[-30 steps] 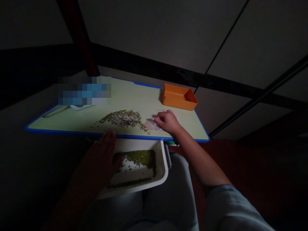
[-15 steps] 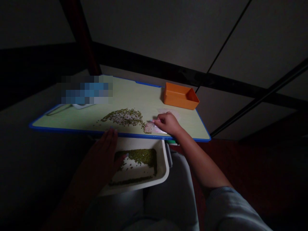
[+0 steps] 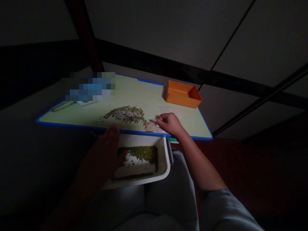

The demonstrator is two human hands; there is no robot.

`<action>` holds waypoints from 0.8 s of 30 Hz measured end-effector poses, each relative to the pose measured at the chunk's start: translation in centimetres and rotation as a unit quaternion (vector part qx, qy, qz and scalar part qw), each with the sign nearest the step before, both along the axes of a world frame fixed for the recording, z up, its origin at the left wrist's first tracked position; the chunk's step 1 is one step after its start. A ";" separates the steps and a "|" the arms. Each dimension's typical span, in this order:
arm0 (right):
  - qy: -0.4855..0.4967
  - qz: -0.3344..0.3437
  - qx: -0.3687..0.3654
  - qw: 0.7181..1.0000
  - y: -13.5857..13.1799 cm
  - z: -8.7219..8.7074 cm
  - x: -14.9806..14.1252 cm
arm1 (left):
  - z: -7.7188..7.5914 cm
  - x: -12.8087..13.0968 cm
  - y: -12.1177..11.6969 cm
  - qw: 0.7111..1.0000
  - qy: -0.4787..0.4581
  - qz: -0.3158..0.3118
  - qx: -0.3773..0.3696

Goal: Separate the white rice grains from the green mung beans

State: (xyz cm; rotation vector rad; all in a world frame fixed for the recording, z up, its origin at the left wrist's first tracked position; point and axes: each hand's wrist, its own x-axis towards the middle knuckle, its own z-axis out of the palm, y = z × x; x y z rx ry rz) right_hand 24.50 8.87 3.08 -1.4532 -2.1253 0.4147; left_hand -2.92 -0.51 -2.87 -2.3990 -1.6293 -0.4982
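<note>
My left hand [image 3: 106, 147] hangs over the left side of a white bin [image 3: 166, 166], fingers stretched out to the table's blue edge and thumb apart above the bin. Many small green bean-like grains [image 3: 145, 153] lie in the bin. On the tabletop, a loose heap of green and pale grains [image 3: 127, 114] is spread out. To its right, my right hand [image 3: 169, 123] is closed, thumb and fingers pinched together, over a pinkish-white, film-like patch [image 3: 150, 125]. What the pinch holds, if anything, is hidden.
The pale yellow-green table [image 3: 146, 93] has a raised blue rim. An orange open box [image 3: 183, 96] stands at its back right. A blurred-out blue and white object [image 3: 92, 89] is at the back left. Dark wall panels rise behind.
The whole view has shifted slightly. My right hand stays closed at the pinkish patch, and my left hand remains over the bin at the table edge.
</note>
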 end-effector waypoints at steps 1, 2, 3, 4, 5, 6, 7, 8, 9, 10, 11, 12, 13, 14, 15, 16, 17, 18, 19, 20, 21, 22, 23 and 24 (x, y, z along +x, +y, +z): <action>0.001 -0.001 -0.003 1.000 0.0 0.0 0.0 | 0.0 0.0 0.0 1.000 0.000 0.002 -0.001; 0.002 -0.001 -0.006 1.000 -0.1 0.0 0.0 | 0.1 0.0 0.0 1.000 0.001 0.003 -0.004; 0.004 -0.001 -0.010 1.000 -0.1 0.0 -0.1 | 0.1 0.0 0.0 1.000 0.001 0.003 -0.006; 0.006 0.000 -0.014 1.000 -0.1 0.1 -0.1 | 0.1 0.0 0.0 1.000 0.001 0.002 -0.008; 0.009 0.001 -0.016 1.000 -0.1 0.1 -0.1 | 0.1 0.0 0.0 1.000 0.001 0.001 -0.007; 0.011 0.003 -0.019 1.000 -0.1 0.1 -0.1 | 0.1 0.0 0.0 1.000 0.000 -0.001 -0.006; 0.014 0.005 -0.021 1.000 -0.1 0.2 -0.1 | 0.0 0.0 0.0 1.000 -0.002 -0.003 -0.004; 0.016 0.008 -0.024 1.000 -0.1 0.2 -0.1 | 0.0 0.0 0.0 1.000 -0.003 -0.005 -0.002; 0.018 0.010 -0.028 0.999 -0.1 0.2 -0.1 | -0.1 0.0 0.1 1.000 -0.005 -0.005 -0.002; 0.021 0.013 -0.033 0.999 -0.2 0.1 -0.1 | -0.1 0.1 0.1 1.000 -0.006 -0.004 -0.002; 0.024 0.017 -0.037 0.999 -0.2 0.1 0.0 | -0.1 0.1 0.1 1.000 -0.006 -0.003 -0.003; 0.029 0.023 -0.040 0.999 -0.1 0.1 0.0 | 0.0 0.1 0.1 1.000 -0.005 -0.002 -0.004; 0.035 0.028 -0.040 0.998 -0.1 0.1 0.0 | 0.0 0.1 0.1 1.000 -0.003 -0.002 -0.006; 0.043 0.032 -0.035 0.998 -0.1 0.0 0.1 | 0.0 0.0 0.0 1.000 -0.001 -0.002 -0.008; 0.052 0.034 -0.027 0.998 -0.1 0.0 0.1 | 0.0 0.0 0.0 1.000 0.000 -0.002 -0.007; 0.063 0.034 -0.016 0.997 -0.2 -0.1 0.1 | -0.1 0.0 0.0 1.000 0.002 -0.002 -0.005; 0.073 0.029 -0.004 0.997 -0.2 -0.2 0.2 | -0.2 -0.1 0.1 1.000 0.003 -0.002 -0.001; 0.082 0.021 0.007 0.996 -0.1 -0.2 0.2 | -0.4 -0.2 0.1 1.000 0.003 -0.003 0.007; 0.088 0.007 0.014 0.996 -0.1 -0.4 0.2 | -0.6 -0.3 0.2 1.000 0.005 -0.007 0.015; 0.091 -0.012 0.020 0.996 0.0 -0.5 0.2 | -0.8 -0.3 0.3 1.000 0.006 -0.006 0.017; 0.093 -0.030 0.026 0.995 0.0 -0.6 0.2 | -1.0 -0.4 0.3 1.000 0.005 -0.003 0.021; 0.094 -0.048 0.034 0.994 0.1 -0.7 0.2 | -1.1 -0.4 0.4 1.000 0.005 -0.001 0.022; 0.094 -0.066 0.042 0.993 0.2 -0.8 0.3 | -1.1 -0.4 0.4 1.000 0.006 -0.001 0.020; 0.093 -0.084 0.050 0.991 0.3 -0.9 0.3 | -1.0 -0.3 0.3 1.000 0.007 -0.001 0.015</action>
